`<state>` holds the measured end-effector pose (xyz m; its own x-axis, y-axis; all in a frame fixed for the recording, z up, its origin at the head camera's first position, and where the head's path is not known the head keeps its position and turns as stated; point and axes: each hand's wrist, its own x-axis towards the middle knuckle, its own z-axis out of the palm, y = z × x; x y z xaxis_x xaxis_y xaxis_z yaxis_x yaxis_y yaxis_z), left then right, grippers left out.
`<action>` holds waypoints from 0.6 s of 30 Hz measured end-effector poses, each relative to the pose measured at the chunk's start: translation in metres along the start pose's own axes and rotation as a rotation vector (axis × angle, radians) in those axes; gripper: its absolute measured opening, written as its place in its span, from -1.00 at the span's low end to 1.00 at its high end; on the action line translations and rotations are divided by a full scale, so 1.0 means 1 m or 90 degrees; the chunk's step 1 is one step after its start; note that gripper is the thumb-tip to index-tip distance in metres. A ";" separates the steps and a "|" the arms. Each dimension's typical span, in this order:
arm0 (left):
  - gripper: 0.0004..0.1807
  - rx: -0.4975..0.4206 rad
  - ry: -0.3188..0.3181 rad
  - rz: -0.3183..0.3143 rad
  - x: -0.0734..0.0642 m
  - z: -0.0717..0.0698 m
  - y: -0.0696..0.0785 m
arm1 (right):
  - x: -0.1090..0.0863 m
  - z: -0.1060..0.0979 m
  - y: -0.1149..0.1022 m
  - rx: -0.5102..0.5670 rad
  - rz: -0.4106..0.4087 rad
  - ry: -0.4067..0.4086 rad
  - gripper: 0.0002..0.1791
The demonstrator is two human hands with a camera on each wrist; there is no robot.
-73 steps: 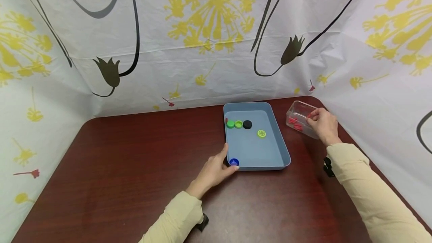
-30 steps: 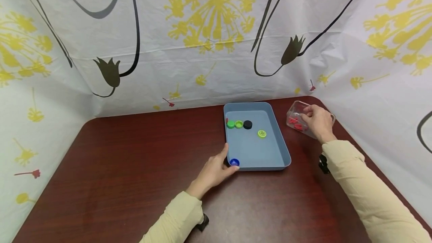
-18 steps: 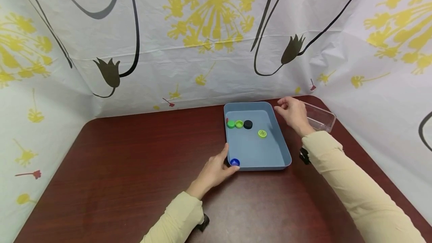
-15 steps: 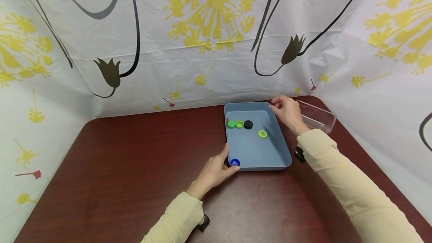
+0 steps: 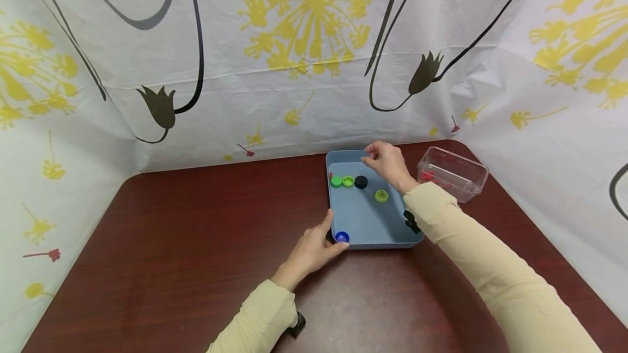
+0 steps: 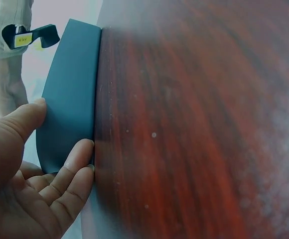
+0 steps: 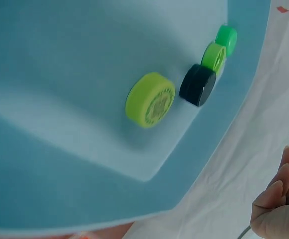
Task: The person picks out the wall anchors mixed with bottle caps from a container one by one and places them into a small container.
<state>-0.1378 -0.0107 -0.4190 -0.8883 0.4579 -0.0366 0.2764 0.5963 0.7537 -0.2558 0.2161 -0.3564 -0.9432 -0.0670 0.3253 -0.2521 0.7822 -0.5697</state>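
Observation:
At its near left corner, a blue-grey tray [image 5: 368, 222] is gripped by my left hand [image 5: 310, 249], thumb on the near wall and forefinger along the left side. In the left wrist view the fingers [image 6: 77, 157] bend at the wall's lower edge. My right hand [image 5: 387, 162] is over the tray's far part, thumb and fingertips close together; I cannot tell whether they pinch anything. Below it lie a black bottle cap [image 5: 361, 182], a lime cap [image 5: 348, 181] and a green cap [image 5: 336, 181] in a row. A yellow-green cap [image 7: 150, 100] lies apart. A blue cap [image 5: 342, 238] sits in the near left corner.
Right of the tray stands a clear plastic box [image 5: 453, 170] with small red pieces [image 5: 428, 176] inside. A tiny red piece [image 5: 331, 175] lies by the tray's left wall. A patterned sheet [image 5: 275, 97] hangs behind the dark wooden table [image 5: 196, 233].
My right hand has come out of the clear box and moved left over the tray, leaving the box in full view. My left hand has stayed at the tray's corner.

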 end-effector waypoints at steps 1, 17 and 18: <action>-0.07 -0.002 -0.001 0.000 0.000 0.000 0.000 | 0.001 0.002 -0.001 0.000 -0.002 -0.004 -0.79; -0.07 -0.011 -0.008 0.004 0.001 -0.001 -0.001 | 0.007 0.035 -0.010 0.003 0.011 -0.098 -0.73; -0.07 -0.010 -0.008 0.005 0.001 -0.001 -0.001 | 0.008 0.036 -0.010 0.004 0.011 -0.105 -0.72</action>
<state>-0.1388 -0.0115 -0.4193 -0.8818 0.4701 -0.0388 0.2770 0.5828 0.7640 -0.2686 0.1847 -0.3753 -0.9702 -0.1542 0.1870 -0.2357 0.7801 -0.5796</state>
